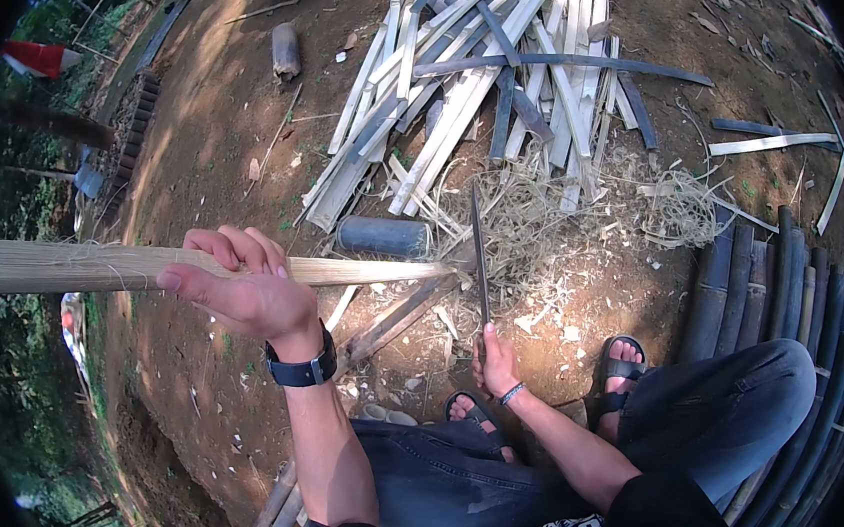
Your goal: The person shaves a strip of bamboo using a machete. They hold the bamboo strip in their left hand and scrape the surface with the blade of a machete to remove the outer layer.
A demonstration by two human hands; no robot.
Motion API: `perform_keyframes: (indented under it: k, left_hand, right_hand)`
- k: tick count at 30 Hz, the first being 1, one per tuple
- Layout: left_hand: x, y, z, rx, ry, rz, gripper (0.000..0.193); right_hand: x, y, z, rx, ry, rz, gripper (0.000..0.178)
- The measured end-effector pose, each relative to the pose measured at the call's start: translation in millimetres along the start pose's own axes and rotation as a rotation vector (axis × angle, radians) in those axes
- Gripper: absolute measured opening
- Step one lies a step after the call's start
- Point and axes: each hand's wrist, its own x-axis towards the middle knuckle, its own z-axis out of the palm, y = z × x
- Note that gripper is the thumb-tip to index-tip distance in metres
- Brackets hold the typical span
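Observation:
My left hand point(257, 294), with a dark watch on the wrist, is closed around a long, pale split bamboo slat point(90, 267). Its fingers lie over the upper edge and the thumb along the lower one. The slat runs from the left rim to a tapered end near the middle, beside a wooden piece point(402, 317) on the ground. In my right hand point(497, 358) is the handle of a long, narrow knife point(480, 254), its dark blade pointing away from me. The blade is just right of the slat's tip, apparently apart from it.
Beyond lies a heap of split bamboo strips point(478, 78), with curly shavings point(536, 218) at its near end. A short dark bamboo section point(382, 236) rests behind the slat. On the right stands a bamboo-pole bench point(731, 291). My sandalled foot point(623, 372) is near the knife.

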Motion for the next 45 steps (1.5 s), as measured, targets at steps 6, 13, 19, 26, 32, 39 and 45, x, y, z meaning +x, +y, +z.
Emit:
perform_keyframes:
  k: [6,13,19,26,32,39,45]
  left_hand:
    - [-2,2,4,0.011,0.014,0.013,0.059]
    - [-4,1,4,-0.013,-0.018,0.000,0.056]
    - [-3,-4,3,-0.025,-0.039,0.001,0.061]
    - [-1,-3,14,0.008,-0.069,0.058,0.061]
    - [-2,0,25,0.005,-0.074,0.056,0.062]
    - [6,-1,18,0.020,-0.043,0.039,0.062]
    - [-1,0,21,0.032,-0.066,0.049,0.062]
  right_hand:
    - [10,31,-16,-0.237,-0.003,0.306,0.059]
    - [15,24,-4,0.183,-0.106,-0.096,0.056]
    - [17,-14,-11,0.040,-0.180,0.256,0.059]
    - [-25,-96,10,0.291,-0.203,-0.101,0.058]
    - [-8,-17,10,-0.007,-0.009,0.007,0.061]
    - [0,-57,8,0.202,-0.154,0.111,0.060]
    - [-7,-40,-1,0.293,-0.157,-0.197,0.060]
